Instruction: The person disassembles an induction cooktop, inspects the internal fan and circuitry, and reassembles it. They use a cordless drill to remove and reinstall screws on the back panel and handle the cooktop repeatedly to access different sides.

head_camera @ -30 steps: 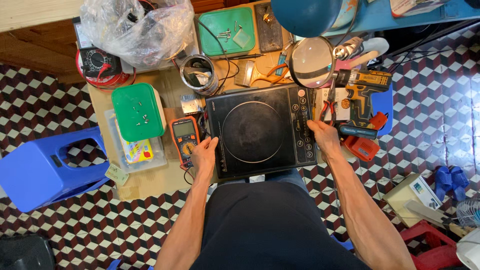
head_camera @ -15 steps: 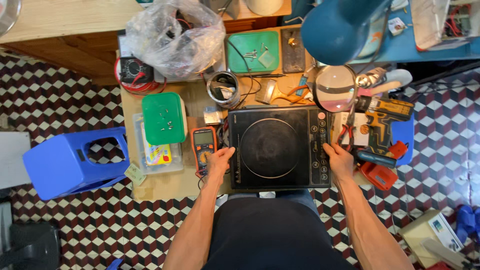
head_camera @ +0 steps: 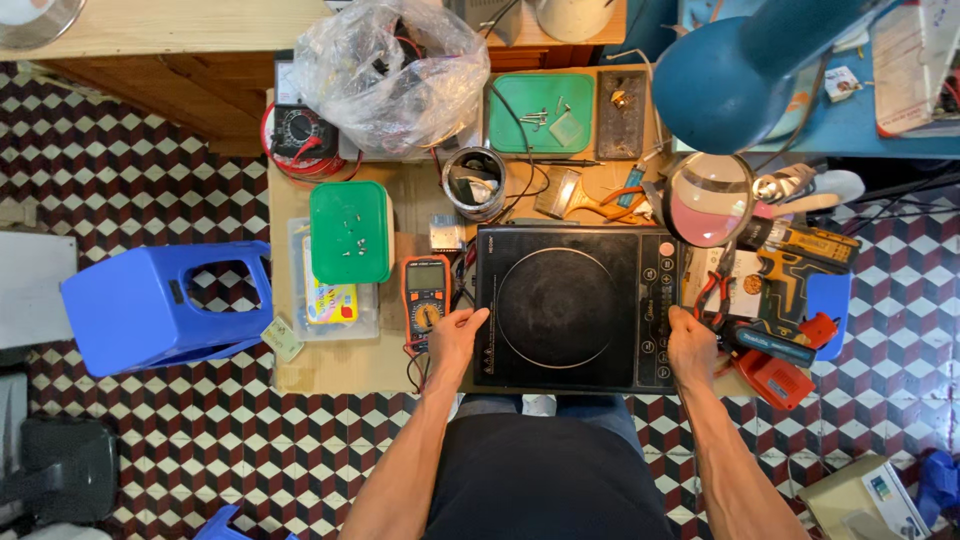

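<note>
A black induction cooktop (head_camera: 575,305) lies flat on a small wooden table (head_camera: 340,365) in front of me. My left hand (head_camera: 455,338) grips its left edge near the front corner, thumb on top. On the opposite side, my right hand (head_camera: 690,350) holds the right edge beside the control panel. An orange multimeter (head_camera: 426,300) lies just left of my left hand. Red-handled pliers (head_camera: 712,295) and a cordless drill (head_camera: 790,265) sit close to my right hand.
A green lidded box (head_camera: 349,232), a metal can (head_camera: 474,183), a green tray (head_camera: 540,112), a crumpled plastic bag (head_camera: 395,65) and a magnifier lamp (head_camera: 708,198) crowd the table. A blue plastic stool (head_camera: 160,305) stands left on the checkered floor (head_camera: 150,440).
The view has drifted, so the table sits lower and further right in the picture. Both hands stay on the cooktop's side edges; the cooktop has barely moved on the table.
</note>
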